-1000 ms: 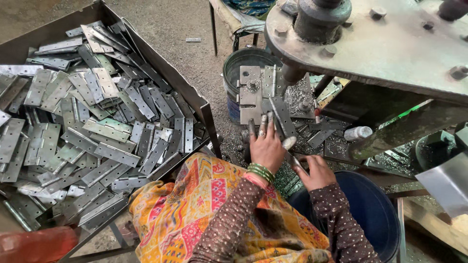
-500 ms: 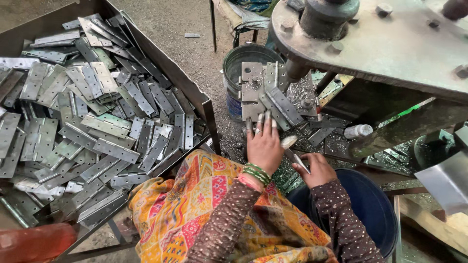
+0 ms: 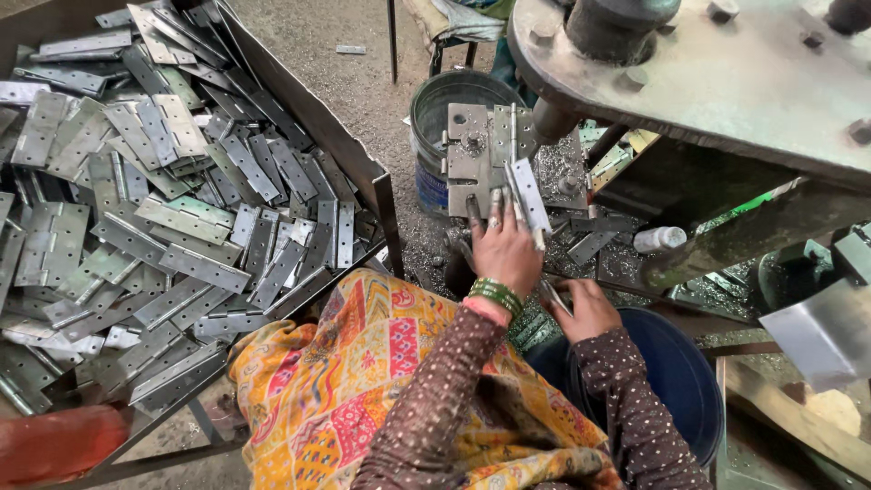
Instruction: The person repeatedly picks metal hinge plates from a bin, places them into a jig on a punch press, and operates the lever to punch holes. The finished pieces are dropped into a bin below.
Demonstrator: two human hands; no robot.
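Two hands: L (image 3: 504,247) grips 1 hinge (image 3: 527,197) (R (image 3: 588,308) holds another).

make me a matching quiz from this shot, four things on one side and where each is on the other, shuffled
Things:
1. left hand
2. right hand
3. pile of metal hinges
4. grey bucket

Places:
A. on the floor behind the press table
B. low, near the blue tub
C. in the big tray on the left
D. holding a hinge up at the press table

Pairs: 1-D, 2-B, 3-C, 4-A
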